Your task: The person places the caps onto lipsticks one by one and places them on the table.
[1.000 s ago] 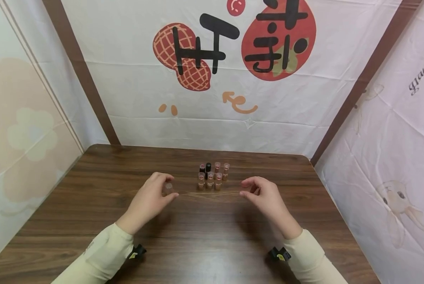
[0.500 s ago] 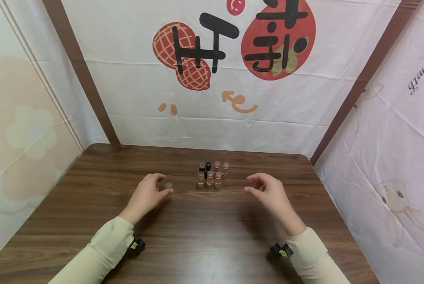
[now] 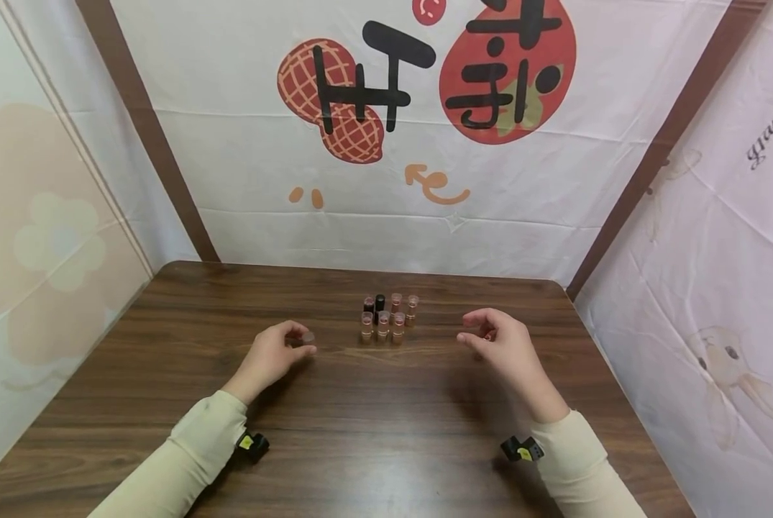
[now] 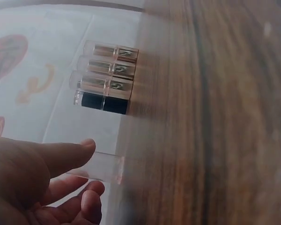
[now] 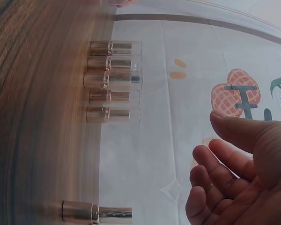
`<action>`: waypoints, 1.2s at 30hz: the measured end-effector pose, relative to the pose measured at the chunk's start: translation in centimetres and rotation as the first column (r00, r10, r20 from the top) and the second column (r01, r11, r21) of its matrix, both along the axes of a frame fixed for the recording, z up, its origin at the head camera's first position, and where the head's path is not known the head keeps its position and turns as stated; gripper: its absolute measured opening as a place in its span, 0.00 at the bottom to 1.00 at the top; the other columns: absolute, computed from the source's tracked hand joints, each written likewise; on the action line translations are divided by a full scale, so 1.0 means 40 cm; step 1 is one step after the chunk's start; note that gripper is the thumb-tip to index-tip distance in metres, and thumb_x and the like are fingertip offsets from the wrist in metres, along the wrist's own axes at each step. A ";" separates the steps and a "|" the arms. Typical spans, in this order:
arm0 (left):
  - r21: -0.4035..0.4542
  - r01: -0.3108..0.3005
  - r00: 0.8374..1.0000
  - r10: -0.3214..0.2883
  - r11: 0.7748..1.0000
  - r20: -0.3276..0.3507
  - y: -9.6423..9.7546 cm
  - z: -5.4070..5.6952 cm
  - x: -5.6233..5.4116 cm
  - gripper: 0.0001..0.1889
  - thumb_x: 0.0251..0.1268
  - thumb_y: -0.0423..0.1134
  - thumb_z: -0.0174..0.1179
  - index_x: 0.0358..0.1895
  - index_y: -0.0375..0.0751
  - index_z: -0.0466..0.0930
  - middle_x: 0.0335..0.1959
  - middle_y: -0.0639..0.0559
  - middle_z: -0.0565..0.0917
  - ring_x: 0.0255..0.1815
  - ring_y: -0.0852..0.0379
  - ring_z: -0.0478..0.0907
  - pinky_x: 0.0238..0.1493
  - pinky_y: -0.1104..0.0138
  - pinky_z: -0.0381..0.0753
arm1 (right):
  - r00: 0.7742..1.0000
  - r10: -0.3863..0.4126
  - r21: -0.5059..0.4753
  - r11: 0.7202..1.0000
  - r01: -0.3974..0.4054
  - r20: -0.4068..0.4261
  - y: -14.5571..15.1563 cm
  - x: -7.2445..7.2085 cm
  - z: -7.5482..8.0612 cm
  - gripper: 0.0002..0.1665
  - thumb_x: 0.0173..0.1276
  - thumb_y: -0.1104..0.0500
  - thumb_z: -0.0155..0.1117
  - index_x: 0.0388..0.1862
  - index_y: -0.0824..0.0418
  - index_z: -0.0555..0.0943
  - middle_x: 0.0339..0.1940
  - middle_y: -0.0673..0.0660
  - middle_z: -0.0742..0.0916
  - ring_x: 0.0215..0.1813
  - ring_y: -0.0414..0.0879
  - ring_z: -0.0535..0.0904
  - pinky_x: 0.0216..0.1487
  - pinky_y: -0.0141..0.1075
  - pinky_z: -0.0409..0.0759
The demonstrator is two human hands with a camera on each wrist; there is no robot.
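Note:
My left hand [image 3: 271,357] is beside a small clear cap [image 3: 308,338] standing on the table. In the left wrist view the clear cap [image 4: 110,167] stands just beyond the thumb and half-curled fingers, which do not visibly squeeze it. Off to the right, my right hand [image 3: 504,350] hovers with thumb and fingers apart, holding nothing. In the right wrist view a gold lipstick tube [image 5: 96,213] without a visible clear cap stands upright on the table, apart from the fingers. The head view shows only a bit of it behind that hand.
Between the hands several lipsticks [image 3: 383,329] stand upright in two rows, most gold with clear caps. A black one [image 3: 380,306] is in the back row. They stand on a dark wooden table [image 3: 386,417], with a printed cloth [image 3: 373,237] hanging behind its far edge.
My right hand has drifted right and slightly away, and a bit of the lipstick tube now shows behind it. My left hand has shifted slightly left around the cap, which stays in place.

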State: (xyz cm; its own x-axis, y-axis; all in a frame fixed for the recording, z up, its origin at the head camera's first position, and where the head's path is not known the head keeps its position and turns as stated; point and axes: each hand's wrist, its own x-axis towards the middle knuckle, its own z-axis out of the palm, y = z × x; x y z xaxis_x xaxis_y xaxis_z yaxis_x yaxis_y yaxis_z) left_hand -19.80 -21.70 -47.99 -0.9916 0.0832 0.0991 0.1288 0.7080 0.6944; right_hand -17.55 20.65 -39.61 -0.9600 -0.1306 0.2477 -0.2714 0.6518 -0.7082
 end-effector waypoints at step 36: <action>0.031 0.246 0.969 -0.247 0.969 0.022 0.045 0.086 0.046 0.12 0.67 0.47 0.70 0.49 0.49 0.85 0.41 0.57 0.85 0.36 0.56 0.77 0.35 0.64 0.77 | 0.984 -0.012 0.025 1.000 0.008 0.180 0.159 -0.115 -0.137 0.29 0.58 0.51 0.82 0.57 0.59 0.85 0.45 0.55 0.89 0.44 0.49 0.82 0.44 0.40 0.78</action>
State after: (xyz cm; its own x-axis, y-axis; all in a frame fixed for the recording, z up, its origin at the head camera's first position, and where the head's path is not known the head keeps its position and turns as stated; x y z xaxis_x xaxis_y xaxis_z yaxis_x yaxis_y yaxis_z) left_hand -17.95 -19.90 -44.56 -0.9431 0.3228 0.0798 0.2789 0.6373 0.7183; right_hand -22.14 27.02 -45.11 -0.9899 -0.1247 0.0680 -0.1346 0.6713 -0.7288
